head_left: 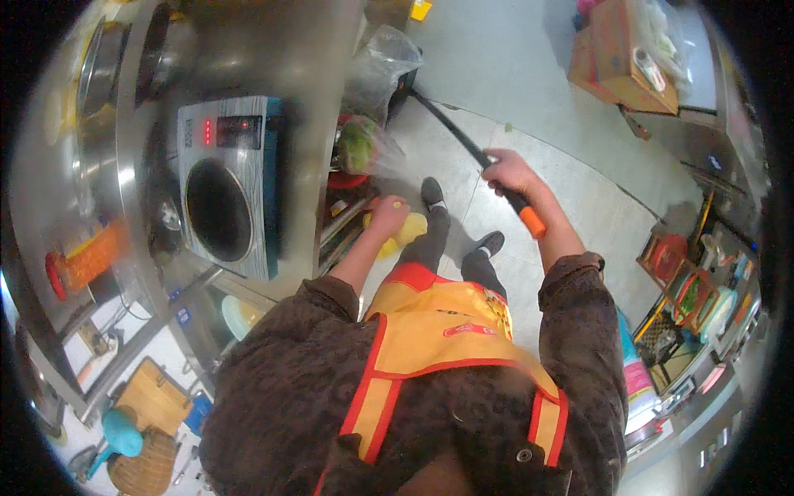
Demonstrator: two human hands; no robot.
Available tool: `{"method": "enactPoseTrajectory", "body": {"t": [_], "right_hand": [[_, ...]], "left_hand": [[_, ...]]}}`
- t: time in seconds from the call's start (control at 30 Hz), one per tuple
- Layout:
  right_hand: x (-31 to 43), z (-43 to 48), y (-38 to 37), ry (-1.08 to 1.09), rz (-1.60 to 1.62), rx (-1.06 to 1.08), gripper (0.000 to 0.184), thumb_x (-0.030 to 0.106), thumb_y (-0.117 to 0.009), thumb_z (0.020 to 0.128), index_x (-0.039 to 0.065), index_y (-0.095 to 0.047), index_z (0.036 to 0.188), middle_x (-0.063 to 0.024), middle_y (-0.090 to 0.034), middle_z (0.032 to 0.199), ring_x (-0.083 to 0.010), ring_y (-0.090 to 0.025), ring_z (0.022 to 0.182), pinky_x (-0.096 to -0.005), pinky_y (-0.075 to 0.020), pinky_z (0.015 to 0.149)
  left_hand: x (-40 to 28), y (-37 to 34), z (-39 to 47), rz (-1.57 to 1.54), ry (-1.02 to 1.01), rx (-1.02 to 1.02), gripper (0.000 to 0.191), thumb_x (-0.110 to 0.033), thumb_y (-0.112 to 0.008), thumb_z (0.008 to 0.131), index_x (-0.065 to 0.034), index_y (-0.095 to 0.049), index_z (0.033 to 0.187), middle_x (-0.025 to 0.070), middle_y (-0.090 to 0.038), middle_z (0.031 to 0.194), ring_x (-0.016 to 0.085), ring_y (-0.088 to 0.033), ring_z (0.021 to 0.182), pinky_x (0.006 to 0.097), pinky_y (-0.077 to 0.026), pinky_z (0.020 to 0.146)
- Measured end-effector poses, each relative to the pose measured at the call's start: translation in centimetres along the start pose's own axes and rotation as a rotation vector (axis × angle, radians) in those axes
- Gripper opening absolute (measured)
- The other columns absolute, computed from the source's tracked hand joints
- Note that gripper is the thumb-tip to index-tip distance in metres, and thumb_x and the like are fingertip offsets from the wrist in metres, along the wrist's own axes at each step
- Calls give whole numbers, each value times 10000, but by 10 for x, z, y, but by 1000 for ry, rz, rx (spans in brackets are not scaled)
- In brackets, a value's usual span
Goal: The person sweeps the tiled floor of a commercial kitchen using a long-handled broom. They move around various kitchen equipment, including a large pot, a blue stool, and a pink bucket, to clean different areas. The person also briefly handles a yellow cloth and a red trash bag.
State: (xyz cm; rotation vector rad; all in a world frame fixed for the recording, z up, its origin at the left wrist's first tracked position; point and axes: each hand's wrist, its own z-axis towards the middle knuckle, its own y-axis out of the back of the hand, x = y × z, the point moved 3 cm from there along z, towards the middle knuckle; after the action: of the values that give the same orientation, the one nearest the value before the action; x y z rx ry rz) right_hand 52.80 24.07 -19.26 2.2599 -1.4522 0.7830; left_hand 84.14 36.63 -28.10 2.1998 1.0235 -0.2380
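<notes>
My right hand (505, 172) is closed around a long black handle (456, 131) with an orange end. The handle slants away to the upper left, and its far end is hidden near a dark object beside a clear plastic bag (388, 56). Lower left of that, my left hand (391, 214) is closed on a yellow cloth or bag (403, 232), beside the shelf under the steel counter. A green leafy vegetable (356, 144) in clear plastic sits on that shelf, just beyond my left hand.
A cooktop with red lights (272, 186) stands on the steel counter (304, 124) at left. Cardboard boxes (620, 56) are at upper right. A rack with baskets (688, 291) stands at right. Wooden boards (152, 397) and a teal ladle (121, 434) lie lower left.
</notes>
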Motion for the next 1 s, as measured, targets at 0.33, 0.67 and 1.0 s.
{"method": "enactPoseTrajectory", "body": {"t": [0.33, 0.67, 1.0], "right_hand": [[-36, -58, 51, -170, 87, -320, 740, 2, -623, 758, -9, -357, 1449, -74, -553, 717, -154, -554, 548, -296, -468, 447], [-85, -283, 1, -237, 197, -350, 799, -8, -625, 746, 20, -298, 1475, -108, -601, 858, -175, -617, 639, -299, -506, 479], [-259, -420, -81, -498, 495, -350, 461, -37, -590, 761, -107, -490, 1205, -121, -558, 657, -196, -555, 504, -339, -468, 446]], "left_hand": [[-39, -6, -1, -29, -122, 90, 355, -304, -662, 806, -81, -679, 1082, 165, -666, 1110, 321, -619, 1063, 401, -485, 924], [-32, -48, 10, -150, -247, 130, 273, -249, -695, 781, -74, -679, 990, 149, -694, 959, 297, -667, 906, 397, -519, 814], [-58, -38, -95, -354, -138, 255, 288, -251, -666, 846, -14, -653, 1007, 91, -670, 902, 181, -627, 783, 327, -512, 709]]}}
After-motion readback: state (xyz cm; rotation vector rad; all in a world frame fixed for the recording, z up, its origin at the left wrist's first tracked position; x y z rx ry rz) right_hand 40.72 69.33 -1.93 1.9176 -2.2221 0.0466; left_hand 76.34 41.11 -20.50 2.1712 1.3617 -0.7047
